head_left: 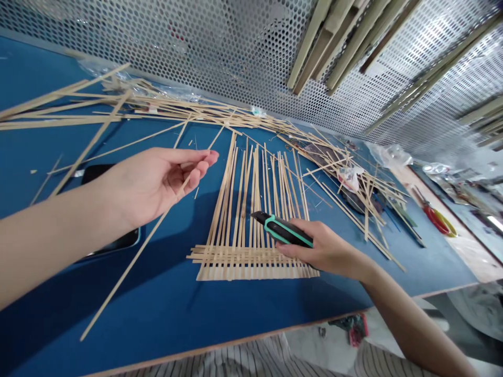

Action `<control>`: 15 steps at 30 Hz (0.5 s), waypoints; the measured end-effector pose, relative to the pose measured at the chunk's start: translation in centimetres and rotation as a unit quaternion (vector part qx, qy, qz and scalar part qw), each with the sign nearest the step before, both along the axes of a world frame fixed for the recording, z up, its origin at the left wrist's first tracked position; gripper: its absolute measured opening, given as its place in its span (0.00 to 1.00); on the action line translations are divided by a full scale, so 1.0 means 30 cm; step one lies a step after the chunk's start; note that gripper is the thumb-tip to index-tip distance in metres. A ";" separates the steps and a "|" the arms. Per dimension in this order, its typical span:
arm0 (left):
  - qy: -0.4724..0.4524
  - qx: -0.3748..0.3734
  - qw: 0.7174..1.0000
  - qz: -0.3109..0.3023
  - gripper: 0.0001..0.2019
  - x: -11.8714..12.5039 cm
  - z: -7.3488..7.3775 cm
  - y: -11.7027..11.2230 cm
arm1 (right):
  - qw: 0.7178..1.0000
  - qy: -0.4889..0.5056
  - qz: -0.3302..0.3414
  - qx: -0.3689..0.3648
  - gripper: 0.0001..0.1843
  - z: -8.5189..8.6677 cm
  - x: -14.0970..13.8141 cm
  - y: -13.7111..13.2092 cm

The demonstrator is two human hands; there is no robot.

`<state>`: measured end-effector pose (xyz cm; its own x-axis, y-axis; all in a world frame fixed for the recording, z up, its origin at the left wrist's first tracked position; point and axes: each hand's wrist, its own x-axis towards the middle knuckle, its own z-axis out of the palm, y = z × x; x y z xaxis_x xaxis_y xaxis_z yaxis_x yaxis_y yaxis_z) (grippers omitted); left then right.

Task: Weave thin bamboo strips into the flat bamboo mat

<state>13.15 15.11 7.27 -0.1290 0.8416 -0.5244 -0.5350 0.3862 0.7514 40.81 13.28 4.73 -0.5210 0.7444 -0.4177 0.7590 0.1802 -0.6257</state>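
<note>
Between the fingers of my left hand (pixel 168 175) is a long, thin bamboo strip (pixel 129 267), slanting from near the front of the table up toward the back. My right hand (pixel 326 246) grips a black and teal utility knife (pixel 288 230), its tip pointing left. Under the knife lies a partly woven bamboo panel (pixel 243 256). Several upright strips (pixel 239 209) fan away from its near edge, crossed by a few horizontal strips near the front. My left hand hovers to the left of the panel, above the table.
Loose bamboo strips (pixel 188 112) are heaped along the back of the blue table (pixel 196 324). A dark phone (pixel 118 243) lies partly under my left forearm. More strips and tools clutter the right, with red and yellow handled pliers (pixel 438 220). A perforated metal panel (pixel 220 47) stands behind.
</note>
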 end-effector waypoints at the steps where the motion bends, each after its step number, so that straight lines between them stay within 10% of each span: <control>1: -0.001 0.001 1.000 -0.002 0.09 -0.001 -0.004 0.003 | 1.000 -0.006 0.007 0.003 0.16 0.001 -0.001 0.000; 15: -0.011 -0.001 1.000 -0.027 0.05 0.006 -0.012 -0.004 | 0.999 -0.034 0.019 0.034 0.15 -0.025 -0.014 -0.004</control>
<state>13.34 15.00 6.91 -0.0711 0.8456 -0.5290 -0.5292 0.4176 0.7386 40.39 13.14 3.99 -0.5220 0.7523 -0.4020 0.7912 0.2511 -0.5576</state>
